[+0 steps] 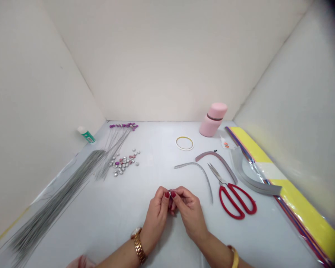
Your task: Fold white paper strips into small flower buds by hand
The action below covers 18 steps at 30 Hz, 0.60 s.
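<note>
Near the front centre of the white table, my left hand and my right hand meet fingertip to fingertip. Both are closed, thumbs and forefingers pinching a tiny thing between them, mostly covered by the fingers. Left of the hands lies a scatter of small silver, pink and purple folded stars. To the right, red-handled scissors lie slightly open. Between them and my right hand curves a thin grey patterned strip, with a pinkish strip just behind it.
Grey wires spread along the left, with purple-tipped stems behind. A glue stick stands back left. A tape ring, pink bottle, wide grey strips and packaged coloured paper occupy the right side.
</note>
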Each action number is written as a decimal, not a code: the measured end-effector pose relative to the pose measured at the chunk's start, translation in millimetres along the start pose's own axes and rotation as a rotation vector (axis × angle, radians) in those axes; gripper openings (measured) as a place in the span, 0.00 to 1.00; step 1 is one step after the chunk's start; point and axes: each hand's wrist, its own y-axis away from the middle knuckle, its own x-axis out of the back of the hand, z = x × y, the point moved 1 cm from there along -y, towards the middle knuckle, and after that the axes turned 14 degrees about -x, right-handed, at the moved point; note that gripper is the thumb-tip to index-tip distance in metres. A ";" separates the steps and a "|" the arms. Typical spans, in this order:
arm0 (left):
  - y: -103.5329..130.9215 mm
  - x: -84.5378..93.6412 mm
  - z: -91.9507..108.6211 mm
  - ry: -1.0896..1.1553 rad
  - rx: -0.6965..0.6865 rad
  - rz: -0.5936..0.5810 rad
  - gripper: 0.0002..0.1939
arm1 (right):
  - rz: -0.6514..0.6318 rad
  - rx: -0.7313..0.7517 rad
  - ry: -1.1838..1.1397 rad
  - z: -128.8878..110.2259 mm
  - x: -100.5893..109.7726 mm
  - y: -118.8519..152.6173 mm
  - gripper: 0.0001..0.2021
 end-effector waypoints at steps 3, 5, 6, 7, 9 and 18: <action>1.5 -1.1 -2.6 0.040 0.026 0.024 0.15 | 0.015 0.012 0.031 1.0 -1.7 1.9 0.08; 1.7 -1.3 -3.6 0.034 0.029 0.044 0.15 | 0.044 0.049 0.095 1.6 -2.1 2.9 0.08; 1.5 -1.4 -3.8 0.024 0.029 0.051 0.15 | 0.058 0.062 0.125 2.1 -2.1 3.1 0.08; 1.0 -1.6 -3.8 0.015 0.032 0.059 0.15 | 0.068 0.067 0.144 2.5 -2.1 3.1 0.08; -0.6 -2.2 -3.4 0.015 0.054 0.073 0.14 | 0.066 0.051 0.146 3.2 -2.2 2.4 0.09; -6.1 4.7 -0.4 0.040 0.101 0.012 0.17 | -0.025 -0.044 0.026 -7.0 -1.5 -0.2 0.10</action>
